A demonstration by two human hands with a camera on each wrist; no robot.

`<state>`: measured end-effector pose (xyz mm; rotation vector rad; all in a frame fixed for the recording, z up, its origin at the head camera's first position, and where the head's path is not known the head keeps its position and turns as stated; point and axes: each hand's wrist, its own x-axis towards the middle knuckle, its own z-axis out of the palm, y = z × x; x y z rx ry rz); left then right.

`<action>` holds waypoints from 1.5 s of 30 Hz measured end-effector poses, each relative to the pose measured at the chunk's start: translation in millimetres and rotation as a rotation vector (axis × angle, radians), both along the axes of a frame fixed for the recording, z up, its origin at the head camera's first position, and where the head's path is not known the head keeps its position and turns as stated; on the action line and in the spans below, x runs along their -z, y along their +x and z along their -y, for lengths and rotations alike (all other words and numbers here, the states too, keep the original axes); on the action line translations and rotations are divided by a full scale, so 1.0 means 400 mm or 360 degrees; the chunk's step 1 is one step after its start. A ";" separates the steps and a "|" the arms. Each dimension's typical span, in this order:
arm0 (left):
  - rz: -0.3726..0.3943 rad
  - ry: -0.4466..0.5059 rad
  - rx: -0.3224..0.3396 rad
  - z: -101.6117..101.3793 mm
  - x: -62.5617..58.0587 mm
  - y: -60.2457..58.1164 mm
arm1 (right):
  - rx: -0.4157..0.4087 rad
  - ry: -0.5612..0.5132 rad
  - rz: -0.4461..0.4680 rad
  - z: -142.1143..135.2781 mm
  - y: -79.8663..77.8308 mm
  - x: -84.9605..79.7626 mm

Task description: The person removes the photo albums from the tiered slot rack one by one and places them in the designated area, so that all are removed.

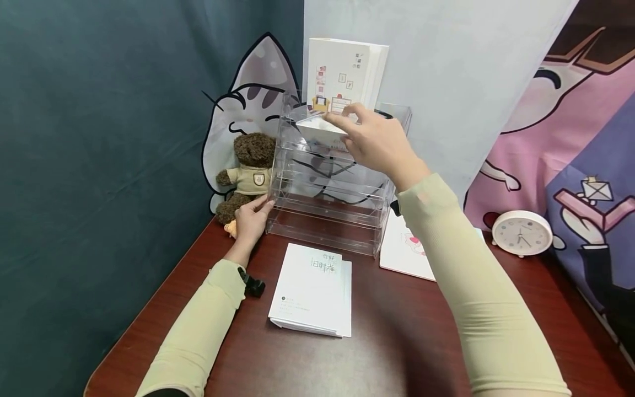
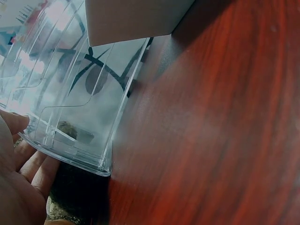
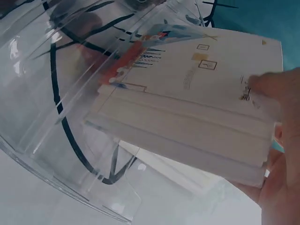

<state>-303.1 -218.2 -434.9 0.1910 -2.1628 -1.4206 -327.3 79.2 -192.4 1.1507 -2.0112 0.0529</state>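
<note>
A clear tiered plastic rack (image 1: 327,220) stands on the table. My left hand (image 1: 252,223) grips its left side edge, thumb on one face and fingers behind, as the left wrist view shows. Up at the top tier, my right hand (image 1: 379,140) holds a white book (image 1: 317,131) by its edge, tilted over the rack. The right wrist view shows the thumb on an illustrated cover (image 3: 187,79) and fingers beneath. Behind it, another white book (image 1: 337,71) stands upright in the rack. Part of the held book is hidden by the hand.
White books (image 1: 310,292) lie stacked on the table in front of the rack. A white booklet (image 1: 404,253) lies to the rack's right, partly behind my right sleeve. A brown teddy bear (image 1: 253,176) sits at the left, and a round white clock (image 1: 522,233) stands far right.
</note>
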 end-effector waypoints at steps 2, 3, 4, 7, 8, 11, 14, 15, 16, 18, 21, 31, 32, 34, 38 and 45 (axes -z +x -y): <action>0.0002 -0.0001 0.0003 0.002 0.000 0.001 | -0.0019 0.0051 0.0004 0.003 0.001 0.005; 0.0003 0.0001 0.0007 0.002 0.000 0.001 | -0.0016 0.0077 0.0007 0.004 0.002 0.008; 0.0004 -0.0002 0.0008 0.003 0.000 0.002 | -0.0003 0.0107 0.0008 0.005 0.003 0.011; 0.0010 -0.0001 0.0014 0.003 0.000 0.003 | 0.0050 0.0191 0.0016 0.009 0.009 0.015; 0.0015 -0.0003 0.0013 0.003 0.000 0.004 | 0.0066 0.0213 0.0018 0.010 0.011 0.016; 0.0025 -0.0002 0.0011 0.004 0.001 0.004 | 0.0084 0.0244 0.0013 0.014 0.016 0.017; 0.0016 -0.0012 0.0009 0.004 0.000 0.002 | 0.0075 0.0235 0.0007 0.016 0.021 0.019; 0.0010 -0.0016 0.0011 0.004 -0.001 0.002 | 0.0076 0.0233 0.0001 0.016 0.023 0.020; 0.0006 -0.0019 0.0011 0.004 -0.001 0.002 | 0.0077 0.0234 -0.0003 0.017 0.025 0.022; -0.0003 -0.0021 0.0006 0.004 -0.002 0.002 | 0.0086 0.0245 -0.0011 0.018 0.028 0.025; 0.0003 -0.0014 0.0003 0.003 -0.001 0.003 | 0.0110 0.0276 -0.0018 0.021 0.033 0.030; 0.0008 0.0009 0.0020 0.004 -0.006 0.004 | 0.0124 0.0344 0.0000 0.028 0.042 0.051; 0.0016 0.0009 0.0021 0.005 -0.006 0.004 | 0.0129 0.0356 0.0006 0.028 0.043 0.052; 0.0024 0.0010 0.0026 0.006 -0.007 0.005 | 0.0156 0.0373 0.0018 0.029 0.046 0.056; 0.0034 -0.0001 0.0040 0.006 -0.006 0.004 | 0.0199 0.0370 0.0032 0.027 0.050 0.064; 0.0043 -0.0011 0.0023 0.003 0.001 0.002 | 0.0223 0.0299 0.0052 0.016 0.056 0.085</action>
